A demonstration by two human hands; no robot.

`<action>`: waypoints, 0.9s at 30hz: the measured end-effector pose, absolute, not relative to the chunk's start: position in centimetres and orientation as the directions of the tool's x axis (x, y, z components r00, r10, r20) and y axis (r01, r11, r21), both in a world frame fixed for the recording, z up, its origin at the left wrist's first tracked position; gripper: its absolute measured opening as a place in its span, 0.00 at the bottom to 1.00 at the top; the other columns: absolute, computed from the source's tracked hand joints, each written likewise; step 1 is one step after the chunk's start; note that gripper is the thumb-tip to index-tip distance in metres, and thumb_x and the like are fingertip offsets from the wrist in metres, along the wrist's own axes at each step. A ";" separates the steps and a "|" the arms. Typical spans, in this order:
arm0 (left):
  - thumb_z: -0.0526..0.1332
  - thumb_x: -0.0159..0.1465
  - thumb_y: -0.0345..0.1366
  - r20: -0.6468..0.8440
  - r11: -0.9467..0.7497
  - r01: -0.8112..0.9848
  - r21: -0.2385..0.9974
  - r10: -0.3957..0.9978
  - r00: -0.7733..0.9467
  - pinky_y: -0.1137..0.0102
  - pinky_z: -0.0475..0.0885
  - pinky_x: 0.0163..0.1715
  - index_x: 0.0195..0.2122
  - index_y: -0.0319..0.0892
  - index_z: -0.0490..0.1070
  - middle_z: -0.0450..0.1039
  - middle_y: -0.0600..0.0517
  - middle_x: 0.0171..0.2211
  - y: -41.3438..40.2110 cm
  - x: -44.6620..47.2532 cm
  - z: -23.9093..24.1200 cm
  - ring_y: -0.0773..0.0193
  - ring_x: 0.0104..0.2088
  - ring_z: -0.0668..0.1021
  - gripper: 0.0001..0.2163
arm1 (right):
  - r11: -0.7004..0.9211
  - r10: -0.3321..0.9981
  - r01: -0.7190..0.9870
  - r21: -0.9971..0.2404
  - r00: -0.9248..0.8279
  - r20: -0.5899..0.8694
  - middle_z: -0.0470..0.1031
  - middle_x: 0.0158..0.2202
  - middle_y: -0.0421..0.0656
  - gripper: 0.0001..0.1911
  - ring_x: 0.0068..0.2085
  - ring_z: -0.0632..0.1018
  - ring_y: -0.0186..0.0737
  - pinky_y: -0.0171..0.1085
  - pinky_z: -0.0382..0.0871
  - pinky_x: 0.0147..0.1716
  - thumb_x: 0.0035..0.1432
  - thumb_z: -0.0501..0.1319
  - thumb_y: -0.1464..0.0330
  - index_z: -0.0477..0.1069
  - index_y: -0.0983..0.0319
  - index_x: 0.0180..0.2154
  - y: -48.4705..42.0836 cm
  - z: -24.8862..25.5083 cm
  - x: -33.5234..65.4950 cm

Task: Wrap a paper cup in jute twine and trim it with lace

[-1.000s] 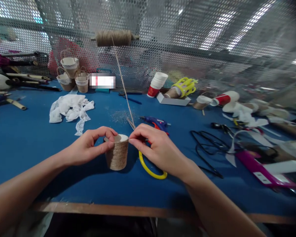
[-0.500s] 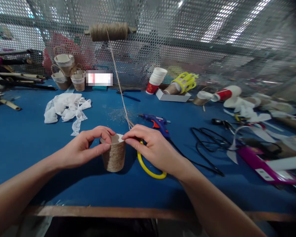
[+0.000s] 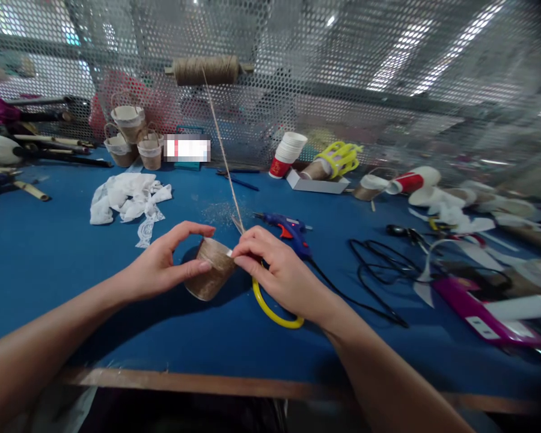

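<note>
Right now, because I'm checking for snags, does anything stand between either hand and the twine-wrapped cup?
Nothing visible does. The left hand holds the tilted cup; the right hand is at its rim. The scissors, partly behind that hand, aren't between.

- Dim, cool light overall, with bright streaks at upper right beyond the perforated screen [image 3: 279, 36] and smaller glints at upper left.
- Soft, dark shadows on the desk [image 3: 63, 240] below the hands [image 3: 277, 267].
- Centre fairly crisp; the clutter [image 3: 514, 204] at right looks smeared and stretched.
- Top right corner falls to black.
- Pixelated block [image 3: 187, 148] left of centre hides detail.
</note>
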State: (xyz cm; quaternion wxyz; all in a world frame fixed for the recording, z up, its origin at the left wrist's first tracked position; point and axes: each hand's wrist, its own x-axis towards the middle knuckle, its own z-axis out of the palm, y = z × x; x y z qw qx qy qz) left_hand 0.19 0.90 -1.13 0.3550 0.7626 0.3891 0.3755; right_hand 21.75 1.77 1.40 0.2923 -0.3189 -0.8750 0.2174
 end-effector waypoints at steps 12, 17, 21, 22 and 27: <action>0.59 0.58 0.37 0.296 -0.272 0.228 0.935 0.952 -0.076 0.69 0.70 0.34 0.30 0.40 0.71 0.72 0.53 0.23 1.6 -0.3 -1.1 0.66 0.29 0.75 0.06 | 0.761 0.628 0.416 -0.498 -0.665 0.405 0.64 0.34 0.43 0.07 0.37 0.69 0.36 0.39 0.67 0.38 0.61 0.51 0.74 0.66 0.61 0.33 1.4 1.5 21.9; 0.47 0.65 0.39 0.434 -0.462 0.440 0.770 0.885 0.168 0.67 0.70 0.38 0.32 0.39 0.73 0.74 0.48 0.30 0.9 0.0 -0.5 0.63 0.34 0.75 0.16 | 0.758 0.635 0.445 -0.476 -0.669 0.385 0.64 0.35 0.44 0.07 0.38 0.69 0.37 0.38 0.67 0.38 0.61 0.51 0.74 0.67 0.62 0.34 1.2 1.6 22.0; 0.47 0.66 0.41 0.524 -0.717 0.470 0.514 0.697 0.490 0.59 0.60 0.54 0.50 0.42 0.67 0.69 0.45 0.49 1.0 -0.1 -1.1 0.57 0.52 0.67 0.17 | 0.773 0.621 0.443 -0.454 -0.674 0.400 0.65 0.34 0.44 0.08 0.38 0.69 0.37 0.39 0.66 0.40 0.61 0.51 0.75 0.66 0.62 0.34 1.3 1.6 22.2; 0.47 0.66 0.41 0.515 -0.745 0.472 0.472 0.667 0.538 0.58 0.59 0.55 0.51 0.43 0.65 0.69 0.46 0.50 1.1 -0.2 -1.3 0.56 0.54 0.66 0.17 | 0.774 0.621 0.444 -0.452 -0.673 0.402 0.65 0.34 0.44 0.07 0.38 0.70 0.37 0.39 0.66 0.40 0.61 0.51 0.75 0.66 0.62 0.34 1.3 1.6 22.2; 0.46 0.66 0.44 0.544 -0.756 0.523 0.394 0.650 0.530 0.56 0.58 0.55 0.58 0.44 0.56 0.62 0.43 0.56 1.3 -0.3 -1.6 0.54 0.56 0.64 0.21 | 0.758 0.644 0.467 -0.454 -0.647 0.409 0.65 0.34 0.44 0.07 0.37 0.70 0.37 0.40 0.67 0.39 0.61 0.51 0.75 0.65 0.60 0.33 1.7 1.5 22.3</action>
